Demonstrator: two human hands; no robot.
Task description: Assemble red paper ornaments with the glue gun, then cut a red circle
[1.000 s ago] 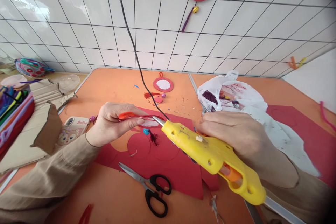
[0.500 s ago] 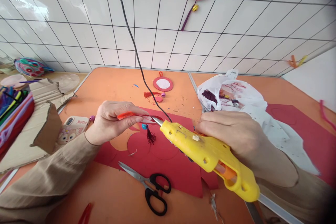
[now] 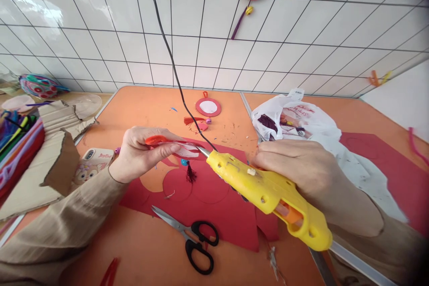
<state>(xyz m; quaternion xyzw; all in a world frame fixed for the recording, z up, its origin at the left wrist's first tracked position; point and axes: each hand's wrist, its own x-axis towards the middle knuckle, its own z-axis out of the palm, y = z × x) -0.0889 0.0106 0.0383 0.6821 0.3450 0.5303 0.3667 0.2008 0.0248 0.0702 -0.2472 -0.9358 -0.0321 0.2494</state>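
The red-and-white piece [image 3: 189,148] is between the two hands, at the fingertips of the left hand [image 3: 142,152] and a little above the surface [image 3: 147,246]. The left thumb presses it from the near side and the fingers from behind, so the hand is pinching it at its left part. A bright orange-red strip [image 3: 156,140] is in this same pinch. The free edge of the piece points to the right hand [image 3: 298,165].

This right hand is folded around the yellow glue gun [image 3: 248,176]; some of its fingers are hidden behind the gun body. The metal nozzle [image 3: 203,151] comes to the right end of the piece; whether it really touches, I cannot tell. Just below the piece there is a blue bead [image 3: 184,162] with a dark tassel [image 3: 191,174]; I cannot tell if it hangs or lies. Under them lies a red sheet [image 3: 234,223], and the scissors [image 3: 191,237], with black handles, lie partly upon it, nearer to the person.
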